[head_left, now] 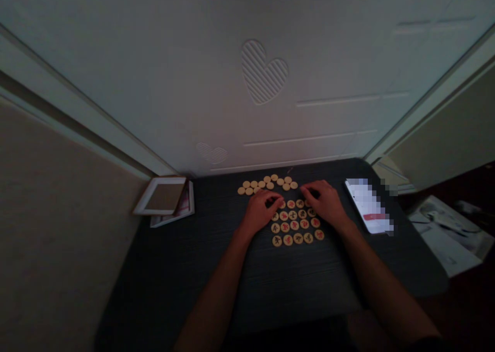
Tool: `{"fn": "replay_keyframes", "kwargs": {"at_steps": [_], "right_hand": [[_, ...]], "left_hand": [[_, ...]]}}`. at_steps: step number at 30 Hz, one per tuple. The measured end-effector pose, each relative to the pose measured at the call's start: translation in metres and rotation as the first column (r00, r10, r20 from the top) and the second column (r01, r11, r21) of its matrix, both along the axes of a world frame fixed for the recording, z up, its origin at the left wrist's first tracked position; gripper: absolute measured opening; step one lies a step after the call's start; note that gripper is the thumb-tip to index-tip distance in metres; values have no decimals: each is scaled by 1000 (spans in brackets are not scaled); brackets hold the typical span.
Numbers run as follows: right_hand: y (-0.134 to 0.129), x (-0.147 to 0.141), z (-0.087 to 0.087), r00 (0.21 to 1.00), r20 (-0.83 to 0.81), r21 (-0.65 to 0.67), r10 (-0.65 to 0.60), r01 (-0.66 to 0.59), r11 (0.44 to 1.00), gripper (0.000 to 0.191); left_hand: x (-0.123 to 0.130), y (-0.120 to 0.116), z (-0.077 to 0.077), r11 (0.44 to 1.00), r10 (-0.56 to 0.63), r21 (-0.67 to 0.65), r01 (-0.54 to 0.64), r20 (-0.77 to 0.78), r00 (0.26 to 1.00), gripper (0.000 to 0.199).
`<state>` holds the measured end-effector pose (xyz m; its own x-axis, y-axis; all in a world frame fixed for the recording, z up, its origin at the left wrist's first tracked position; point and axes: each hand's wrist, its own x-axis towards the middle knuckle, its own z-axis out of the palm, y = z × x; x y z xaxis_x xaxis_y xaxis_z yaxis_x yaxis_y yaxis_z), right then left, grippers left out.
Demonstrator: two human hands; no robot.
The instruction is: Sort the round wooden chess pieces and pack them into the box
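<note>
Round wooden pieces marked with red or black characters (294,225) lie face up in rows on the dark table. Behind them, several blank-topped round pieces (262,185) form a loose cluster. My left hand (265,207) rests at the back left corner of the rows, its thumb and fingertips curled together by a marked piece; whether it grips one is too small to tell. Over the back right corner is my right hand (323,200), thumb and index finger curved toward each other beside the end piece, which they partly cover; its grip is unclear.
A phone with a lit screen (369,206) lies on the table at the right. At the back left are stacked flat items, a white-bordered one (150,207) on top. A white panel with heart reliefs (216,83) stands behind the table. White boxes (444,238) sit beyond the right edge.
</note>
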<state>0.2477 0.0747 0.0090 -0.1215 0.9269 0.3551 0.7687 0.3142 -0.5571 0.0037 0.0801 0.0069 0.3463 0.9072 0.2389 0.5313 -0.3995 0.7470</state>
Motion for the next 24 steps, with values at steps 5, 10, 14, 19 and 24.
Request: {"fn": "replay_keyframes", "kwargs": {"at_steps": [5,10,14,19,24], "right_hand": [[-1,-3,2,998,-23,-18,58,-58,998,22],[-3,-9,1,988,-17,-70,154,-155,985,17],[-3,-10,-1,984,24,-99,178,-174,980,18],[-2,-9,-3,983,29,-102,182,-179,979,18],[-2,-9,-3,982,32,-102,185,-181,978,18]], "left_hand": [[-2,0,1,999,-28,-32,29,33,999,14],[-4,0,1,998,-48,-44,50,39,998,13],[-2,-1,-1,998,-53,-38,55,52,997,13],[-4,-1,-1,995,100,0,-101,137,986,16],[-23,5,2,954,236,182,-237,27,971,17]]}}
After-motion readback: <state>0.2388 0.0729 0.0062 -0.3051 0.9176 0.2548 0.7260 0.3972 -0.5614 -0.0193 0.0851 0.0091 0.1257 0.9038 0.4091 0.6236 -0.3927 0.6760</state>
